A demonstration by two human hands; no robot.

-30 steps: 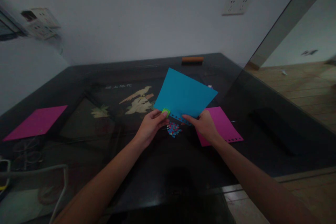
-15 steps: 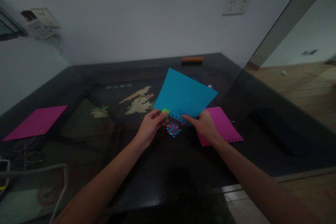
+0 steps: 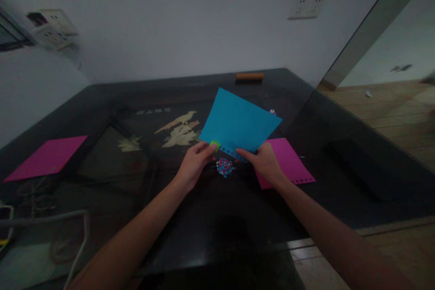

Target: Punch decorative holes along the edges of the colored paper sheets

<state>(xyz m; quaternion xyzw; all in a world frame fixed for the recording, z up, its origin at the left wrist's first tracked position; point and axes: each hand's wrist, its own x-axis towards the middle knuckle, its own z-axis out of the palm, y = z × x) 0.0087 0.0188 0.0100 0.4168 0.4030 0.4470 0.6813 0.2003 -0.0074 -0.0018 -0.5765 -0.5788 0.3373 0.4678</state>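
My left hand [image 3: 197, 161] is closed around a small green hole punch [image 3: 215, 145], its thumb on top. The punch sits on the lower left edge of a blue sheet of paper [image 3: 239, 120]. That edge carries a row of punched holes. With thumb and fingers, my right hand [image 3: 265, 159] pinches the same edge farther right. A little heap of blue, pink and red paper bits [image 3: 224, 167] lies on the table just below the blue sheet. Partly under my right hand is a pink sheet [image 3: 288, 163] with holes along its near edge.
Another pink sheet [image 3: 49, 156] lies at the left of the dark glossy table [image 3: 190, 231]. A brown bar-shaped object [image 3: 249, 76] rests near the wall. A long black object [image 3: 360, 167] lies at the right. A white tubular frame [image 3: 84, 235] stands at the lower left.
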